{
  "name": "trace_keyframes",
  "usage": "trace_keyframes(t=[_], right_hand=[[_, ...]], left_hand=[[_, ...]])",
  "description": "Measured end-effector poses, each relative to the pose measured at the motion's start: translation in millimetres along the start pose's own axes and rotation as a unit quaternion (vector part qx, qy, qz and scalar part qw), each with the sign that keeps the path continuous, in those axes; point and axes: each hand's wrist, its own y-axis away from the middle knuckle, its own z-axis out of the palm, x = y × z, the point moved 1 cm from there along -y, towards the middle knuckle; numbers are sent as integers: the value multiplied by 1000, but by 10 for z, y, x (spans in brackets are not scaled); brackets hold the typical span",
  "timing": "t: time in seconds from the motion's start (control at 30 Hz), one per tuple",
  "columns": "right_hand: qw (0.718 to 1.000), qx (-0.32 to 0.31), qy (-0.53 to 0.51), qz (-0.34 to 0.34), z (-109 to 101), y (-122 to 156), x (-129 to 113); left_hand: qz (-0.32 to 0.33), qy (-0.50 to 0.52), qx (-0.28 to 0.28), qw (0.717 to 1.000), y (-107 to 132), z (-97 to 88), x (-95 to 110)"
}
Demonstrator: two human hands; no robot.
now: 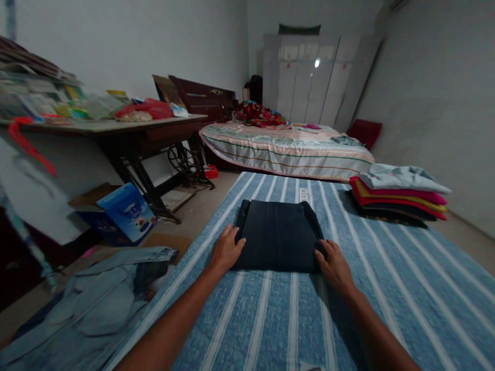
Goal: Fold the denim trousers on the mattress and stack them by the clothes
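Observation:
A dark navy garment (pixel 276 234), folded into a flat rectangle and looking like trousers with a seam down the middle, lies on the blue-and-white striped bedcover (pixel 266 314). My left hand (pixel 227 248) grips its left edge near the front corner, thumb on top and the other fingers along the side. On the opposite edge, my right hand (pixel 335 264) pinches the cloth near the front right corner. Parts of the fingers on both hands are hidden by the fabric and the hands themselves.
A stack of folded clothes (pixel 400 198) sits to the right on the cover. Loose denim clothes (pixel 104 299) are heaped at the left. Beyond them stand a blue box (pixel 129 214) and a cluttered sewing-machine table (pixel 145 126). Another bed (pixel 286 149) lies behind.

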Motion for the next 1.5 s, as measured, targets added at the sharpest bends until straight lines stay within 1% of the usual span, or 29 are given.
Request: trace_keyframes(t=[0.07,0.1,0.17,0.23,0.37,0.5,0.63,0.8,0.87,1.0,1.1,1.17,1.23,1.33,1.43,1.47,1.5], right_hand=[[993,6,-90,81,-90,-138,58],[985,-1,-125,119,-128,-216,76],[969,-20,-174,176,-183,-373,93],[957,-39,-198,207,-205,-516,94],[929,-75,-247,266,-169,-727,86],[903,-115,-294,292,-96,-882,49],[889,-133,-321,297,-49,-996,-8],[896,-126,-335,264,-10,-1065,-36],[897,-126,-340,254,15,-1077,-27],[890,-137,-366,236,61,-1088,-29],[886,-134,-389,216,61,-1089,-81],[885,-121,-403,200,33,-1086,-132],[883,-107,-417,184,-22,-1080,-179],[881,-91,-435,161,-171,-1061,-201],[880,-75,-445,149,-423,-1003,-114],[879,-69,-448,146,-533,-970,-57],[879,-63,-451,142,-655,-927,17]], left_hand=[[-96,65,8,993,-122,-61,-48],[-129,78,6,989,-179,-83,-61],[-177,102,-2,979,-274,-114,-64],[-216,132,-15,967,-345,-129,-46],[-254,183,-60,948,-466,-127,21],[-266,220,-116,931,-595,-104,73],[-281,257,-147,913,-674,-78,112],[-287,309,-128,897,-690,-48,147],[-294,337,-137,884,-700,-45,142],[-324,365,-172,856,-745,-68,117],[-353,369,-228,829,-782,-77,125],[-367,358,-255,820,-804,-80,150],[-363,347,-248,829,-822,-97,201],[-320,344,-227,853,-810,-151,370],[-277,343,-245,863,-714,-178,667],[-264,343,-250,866,-665,-161,786],[-241,343,-242,875,-613,-128,912]])
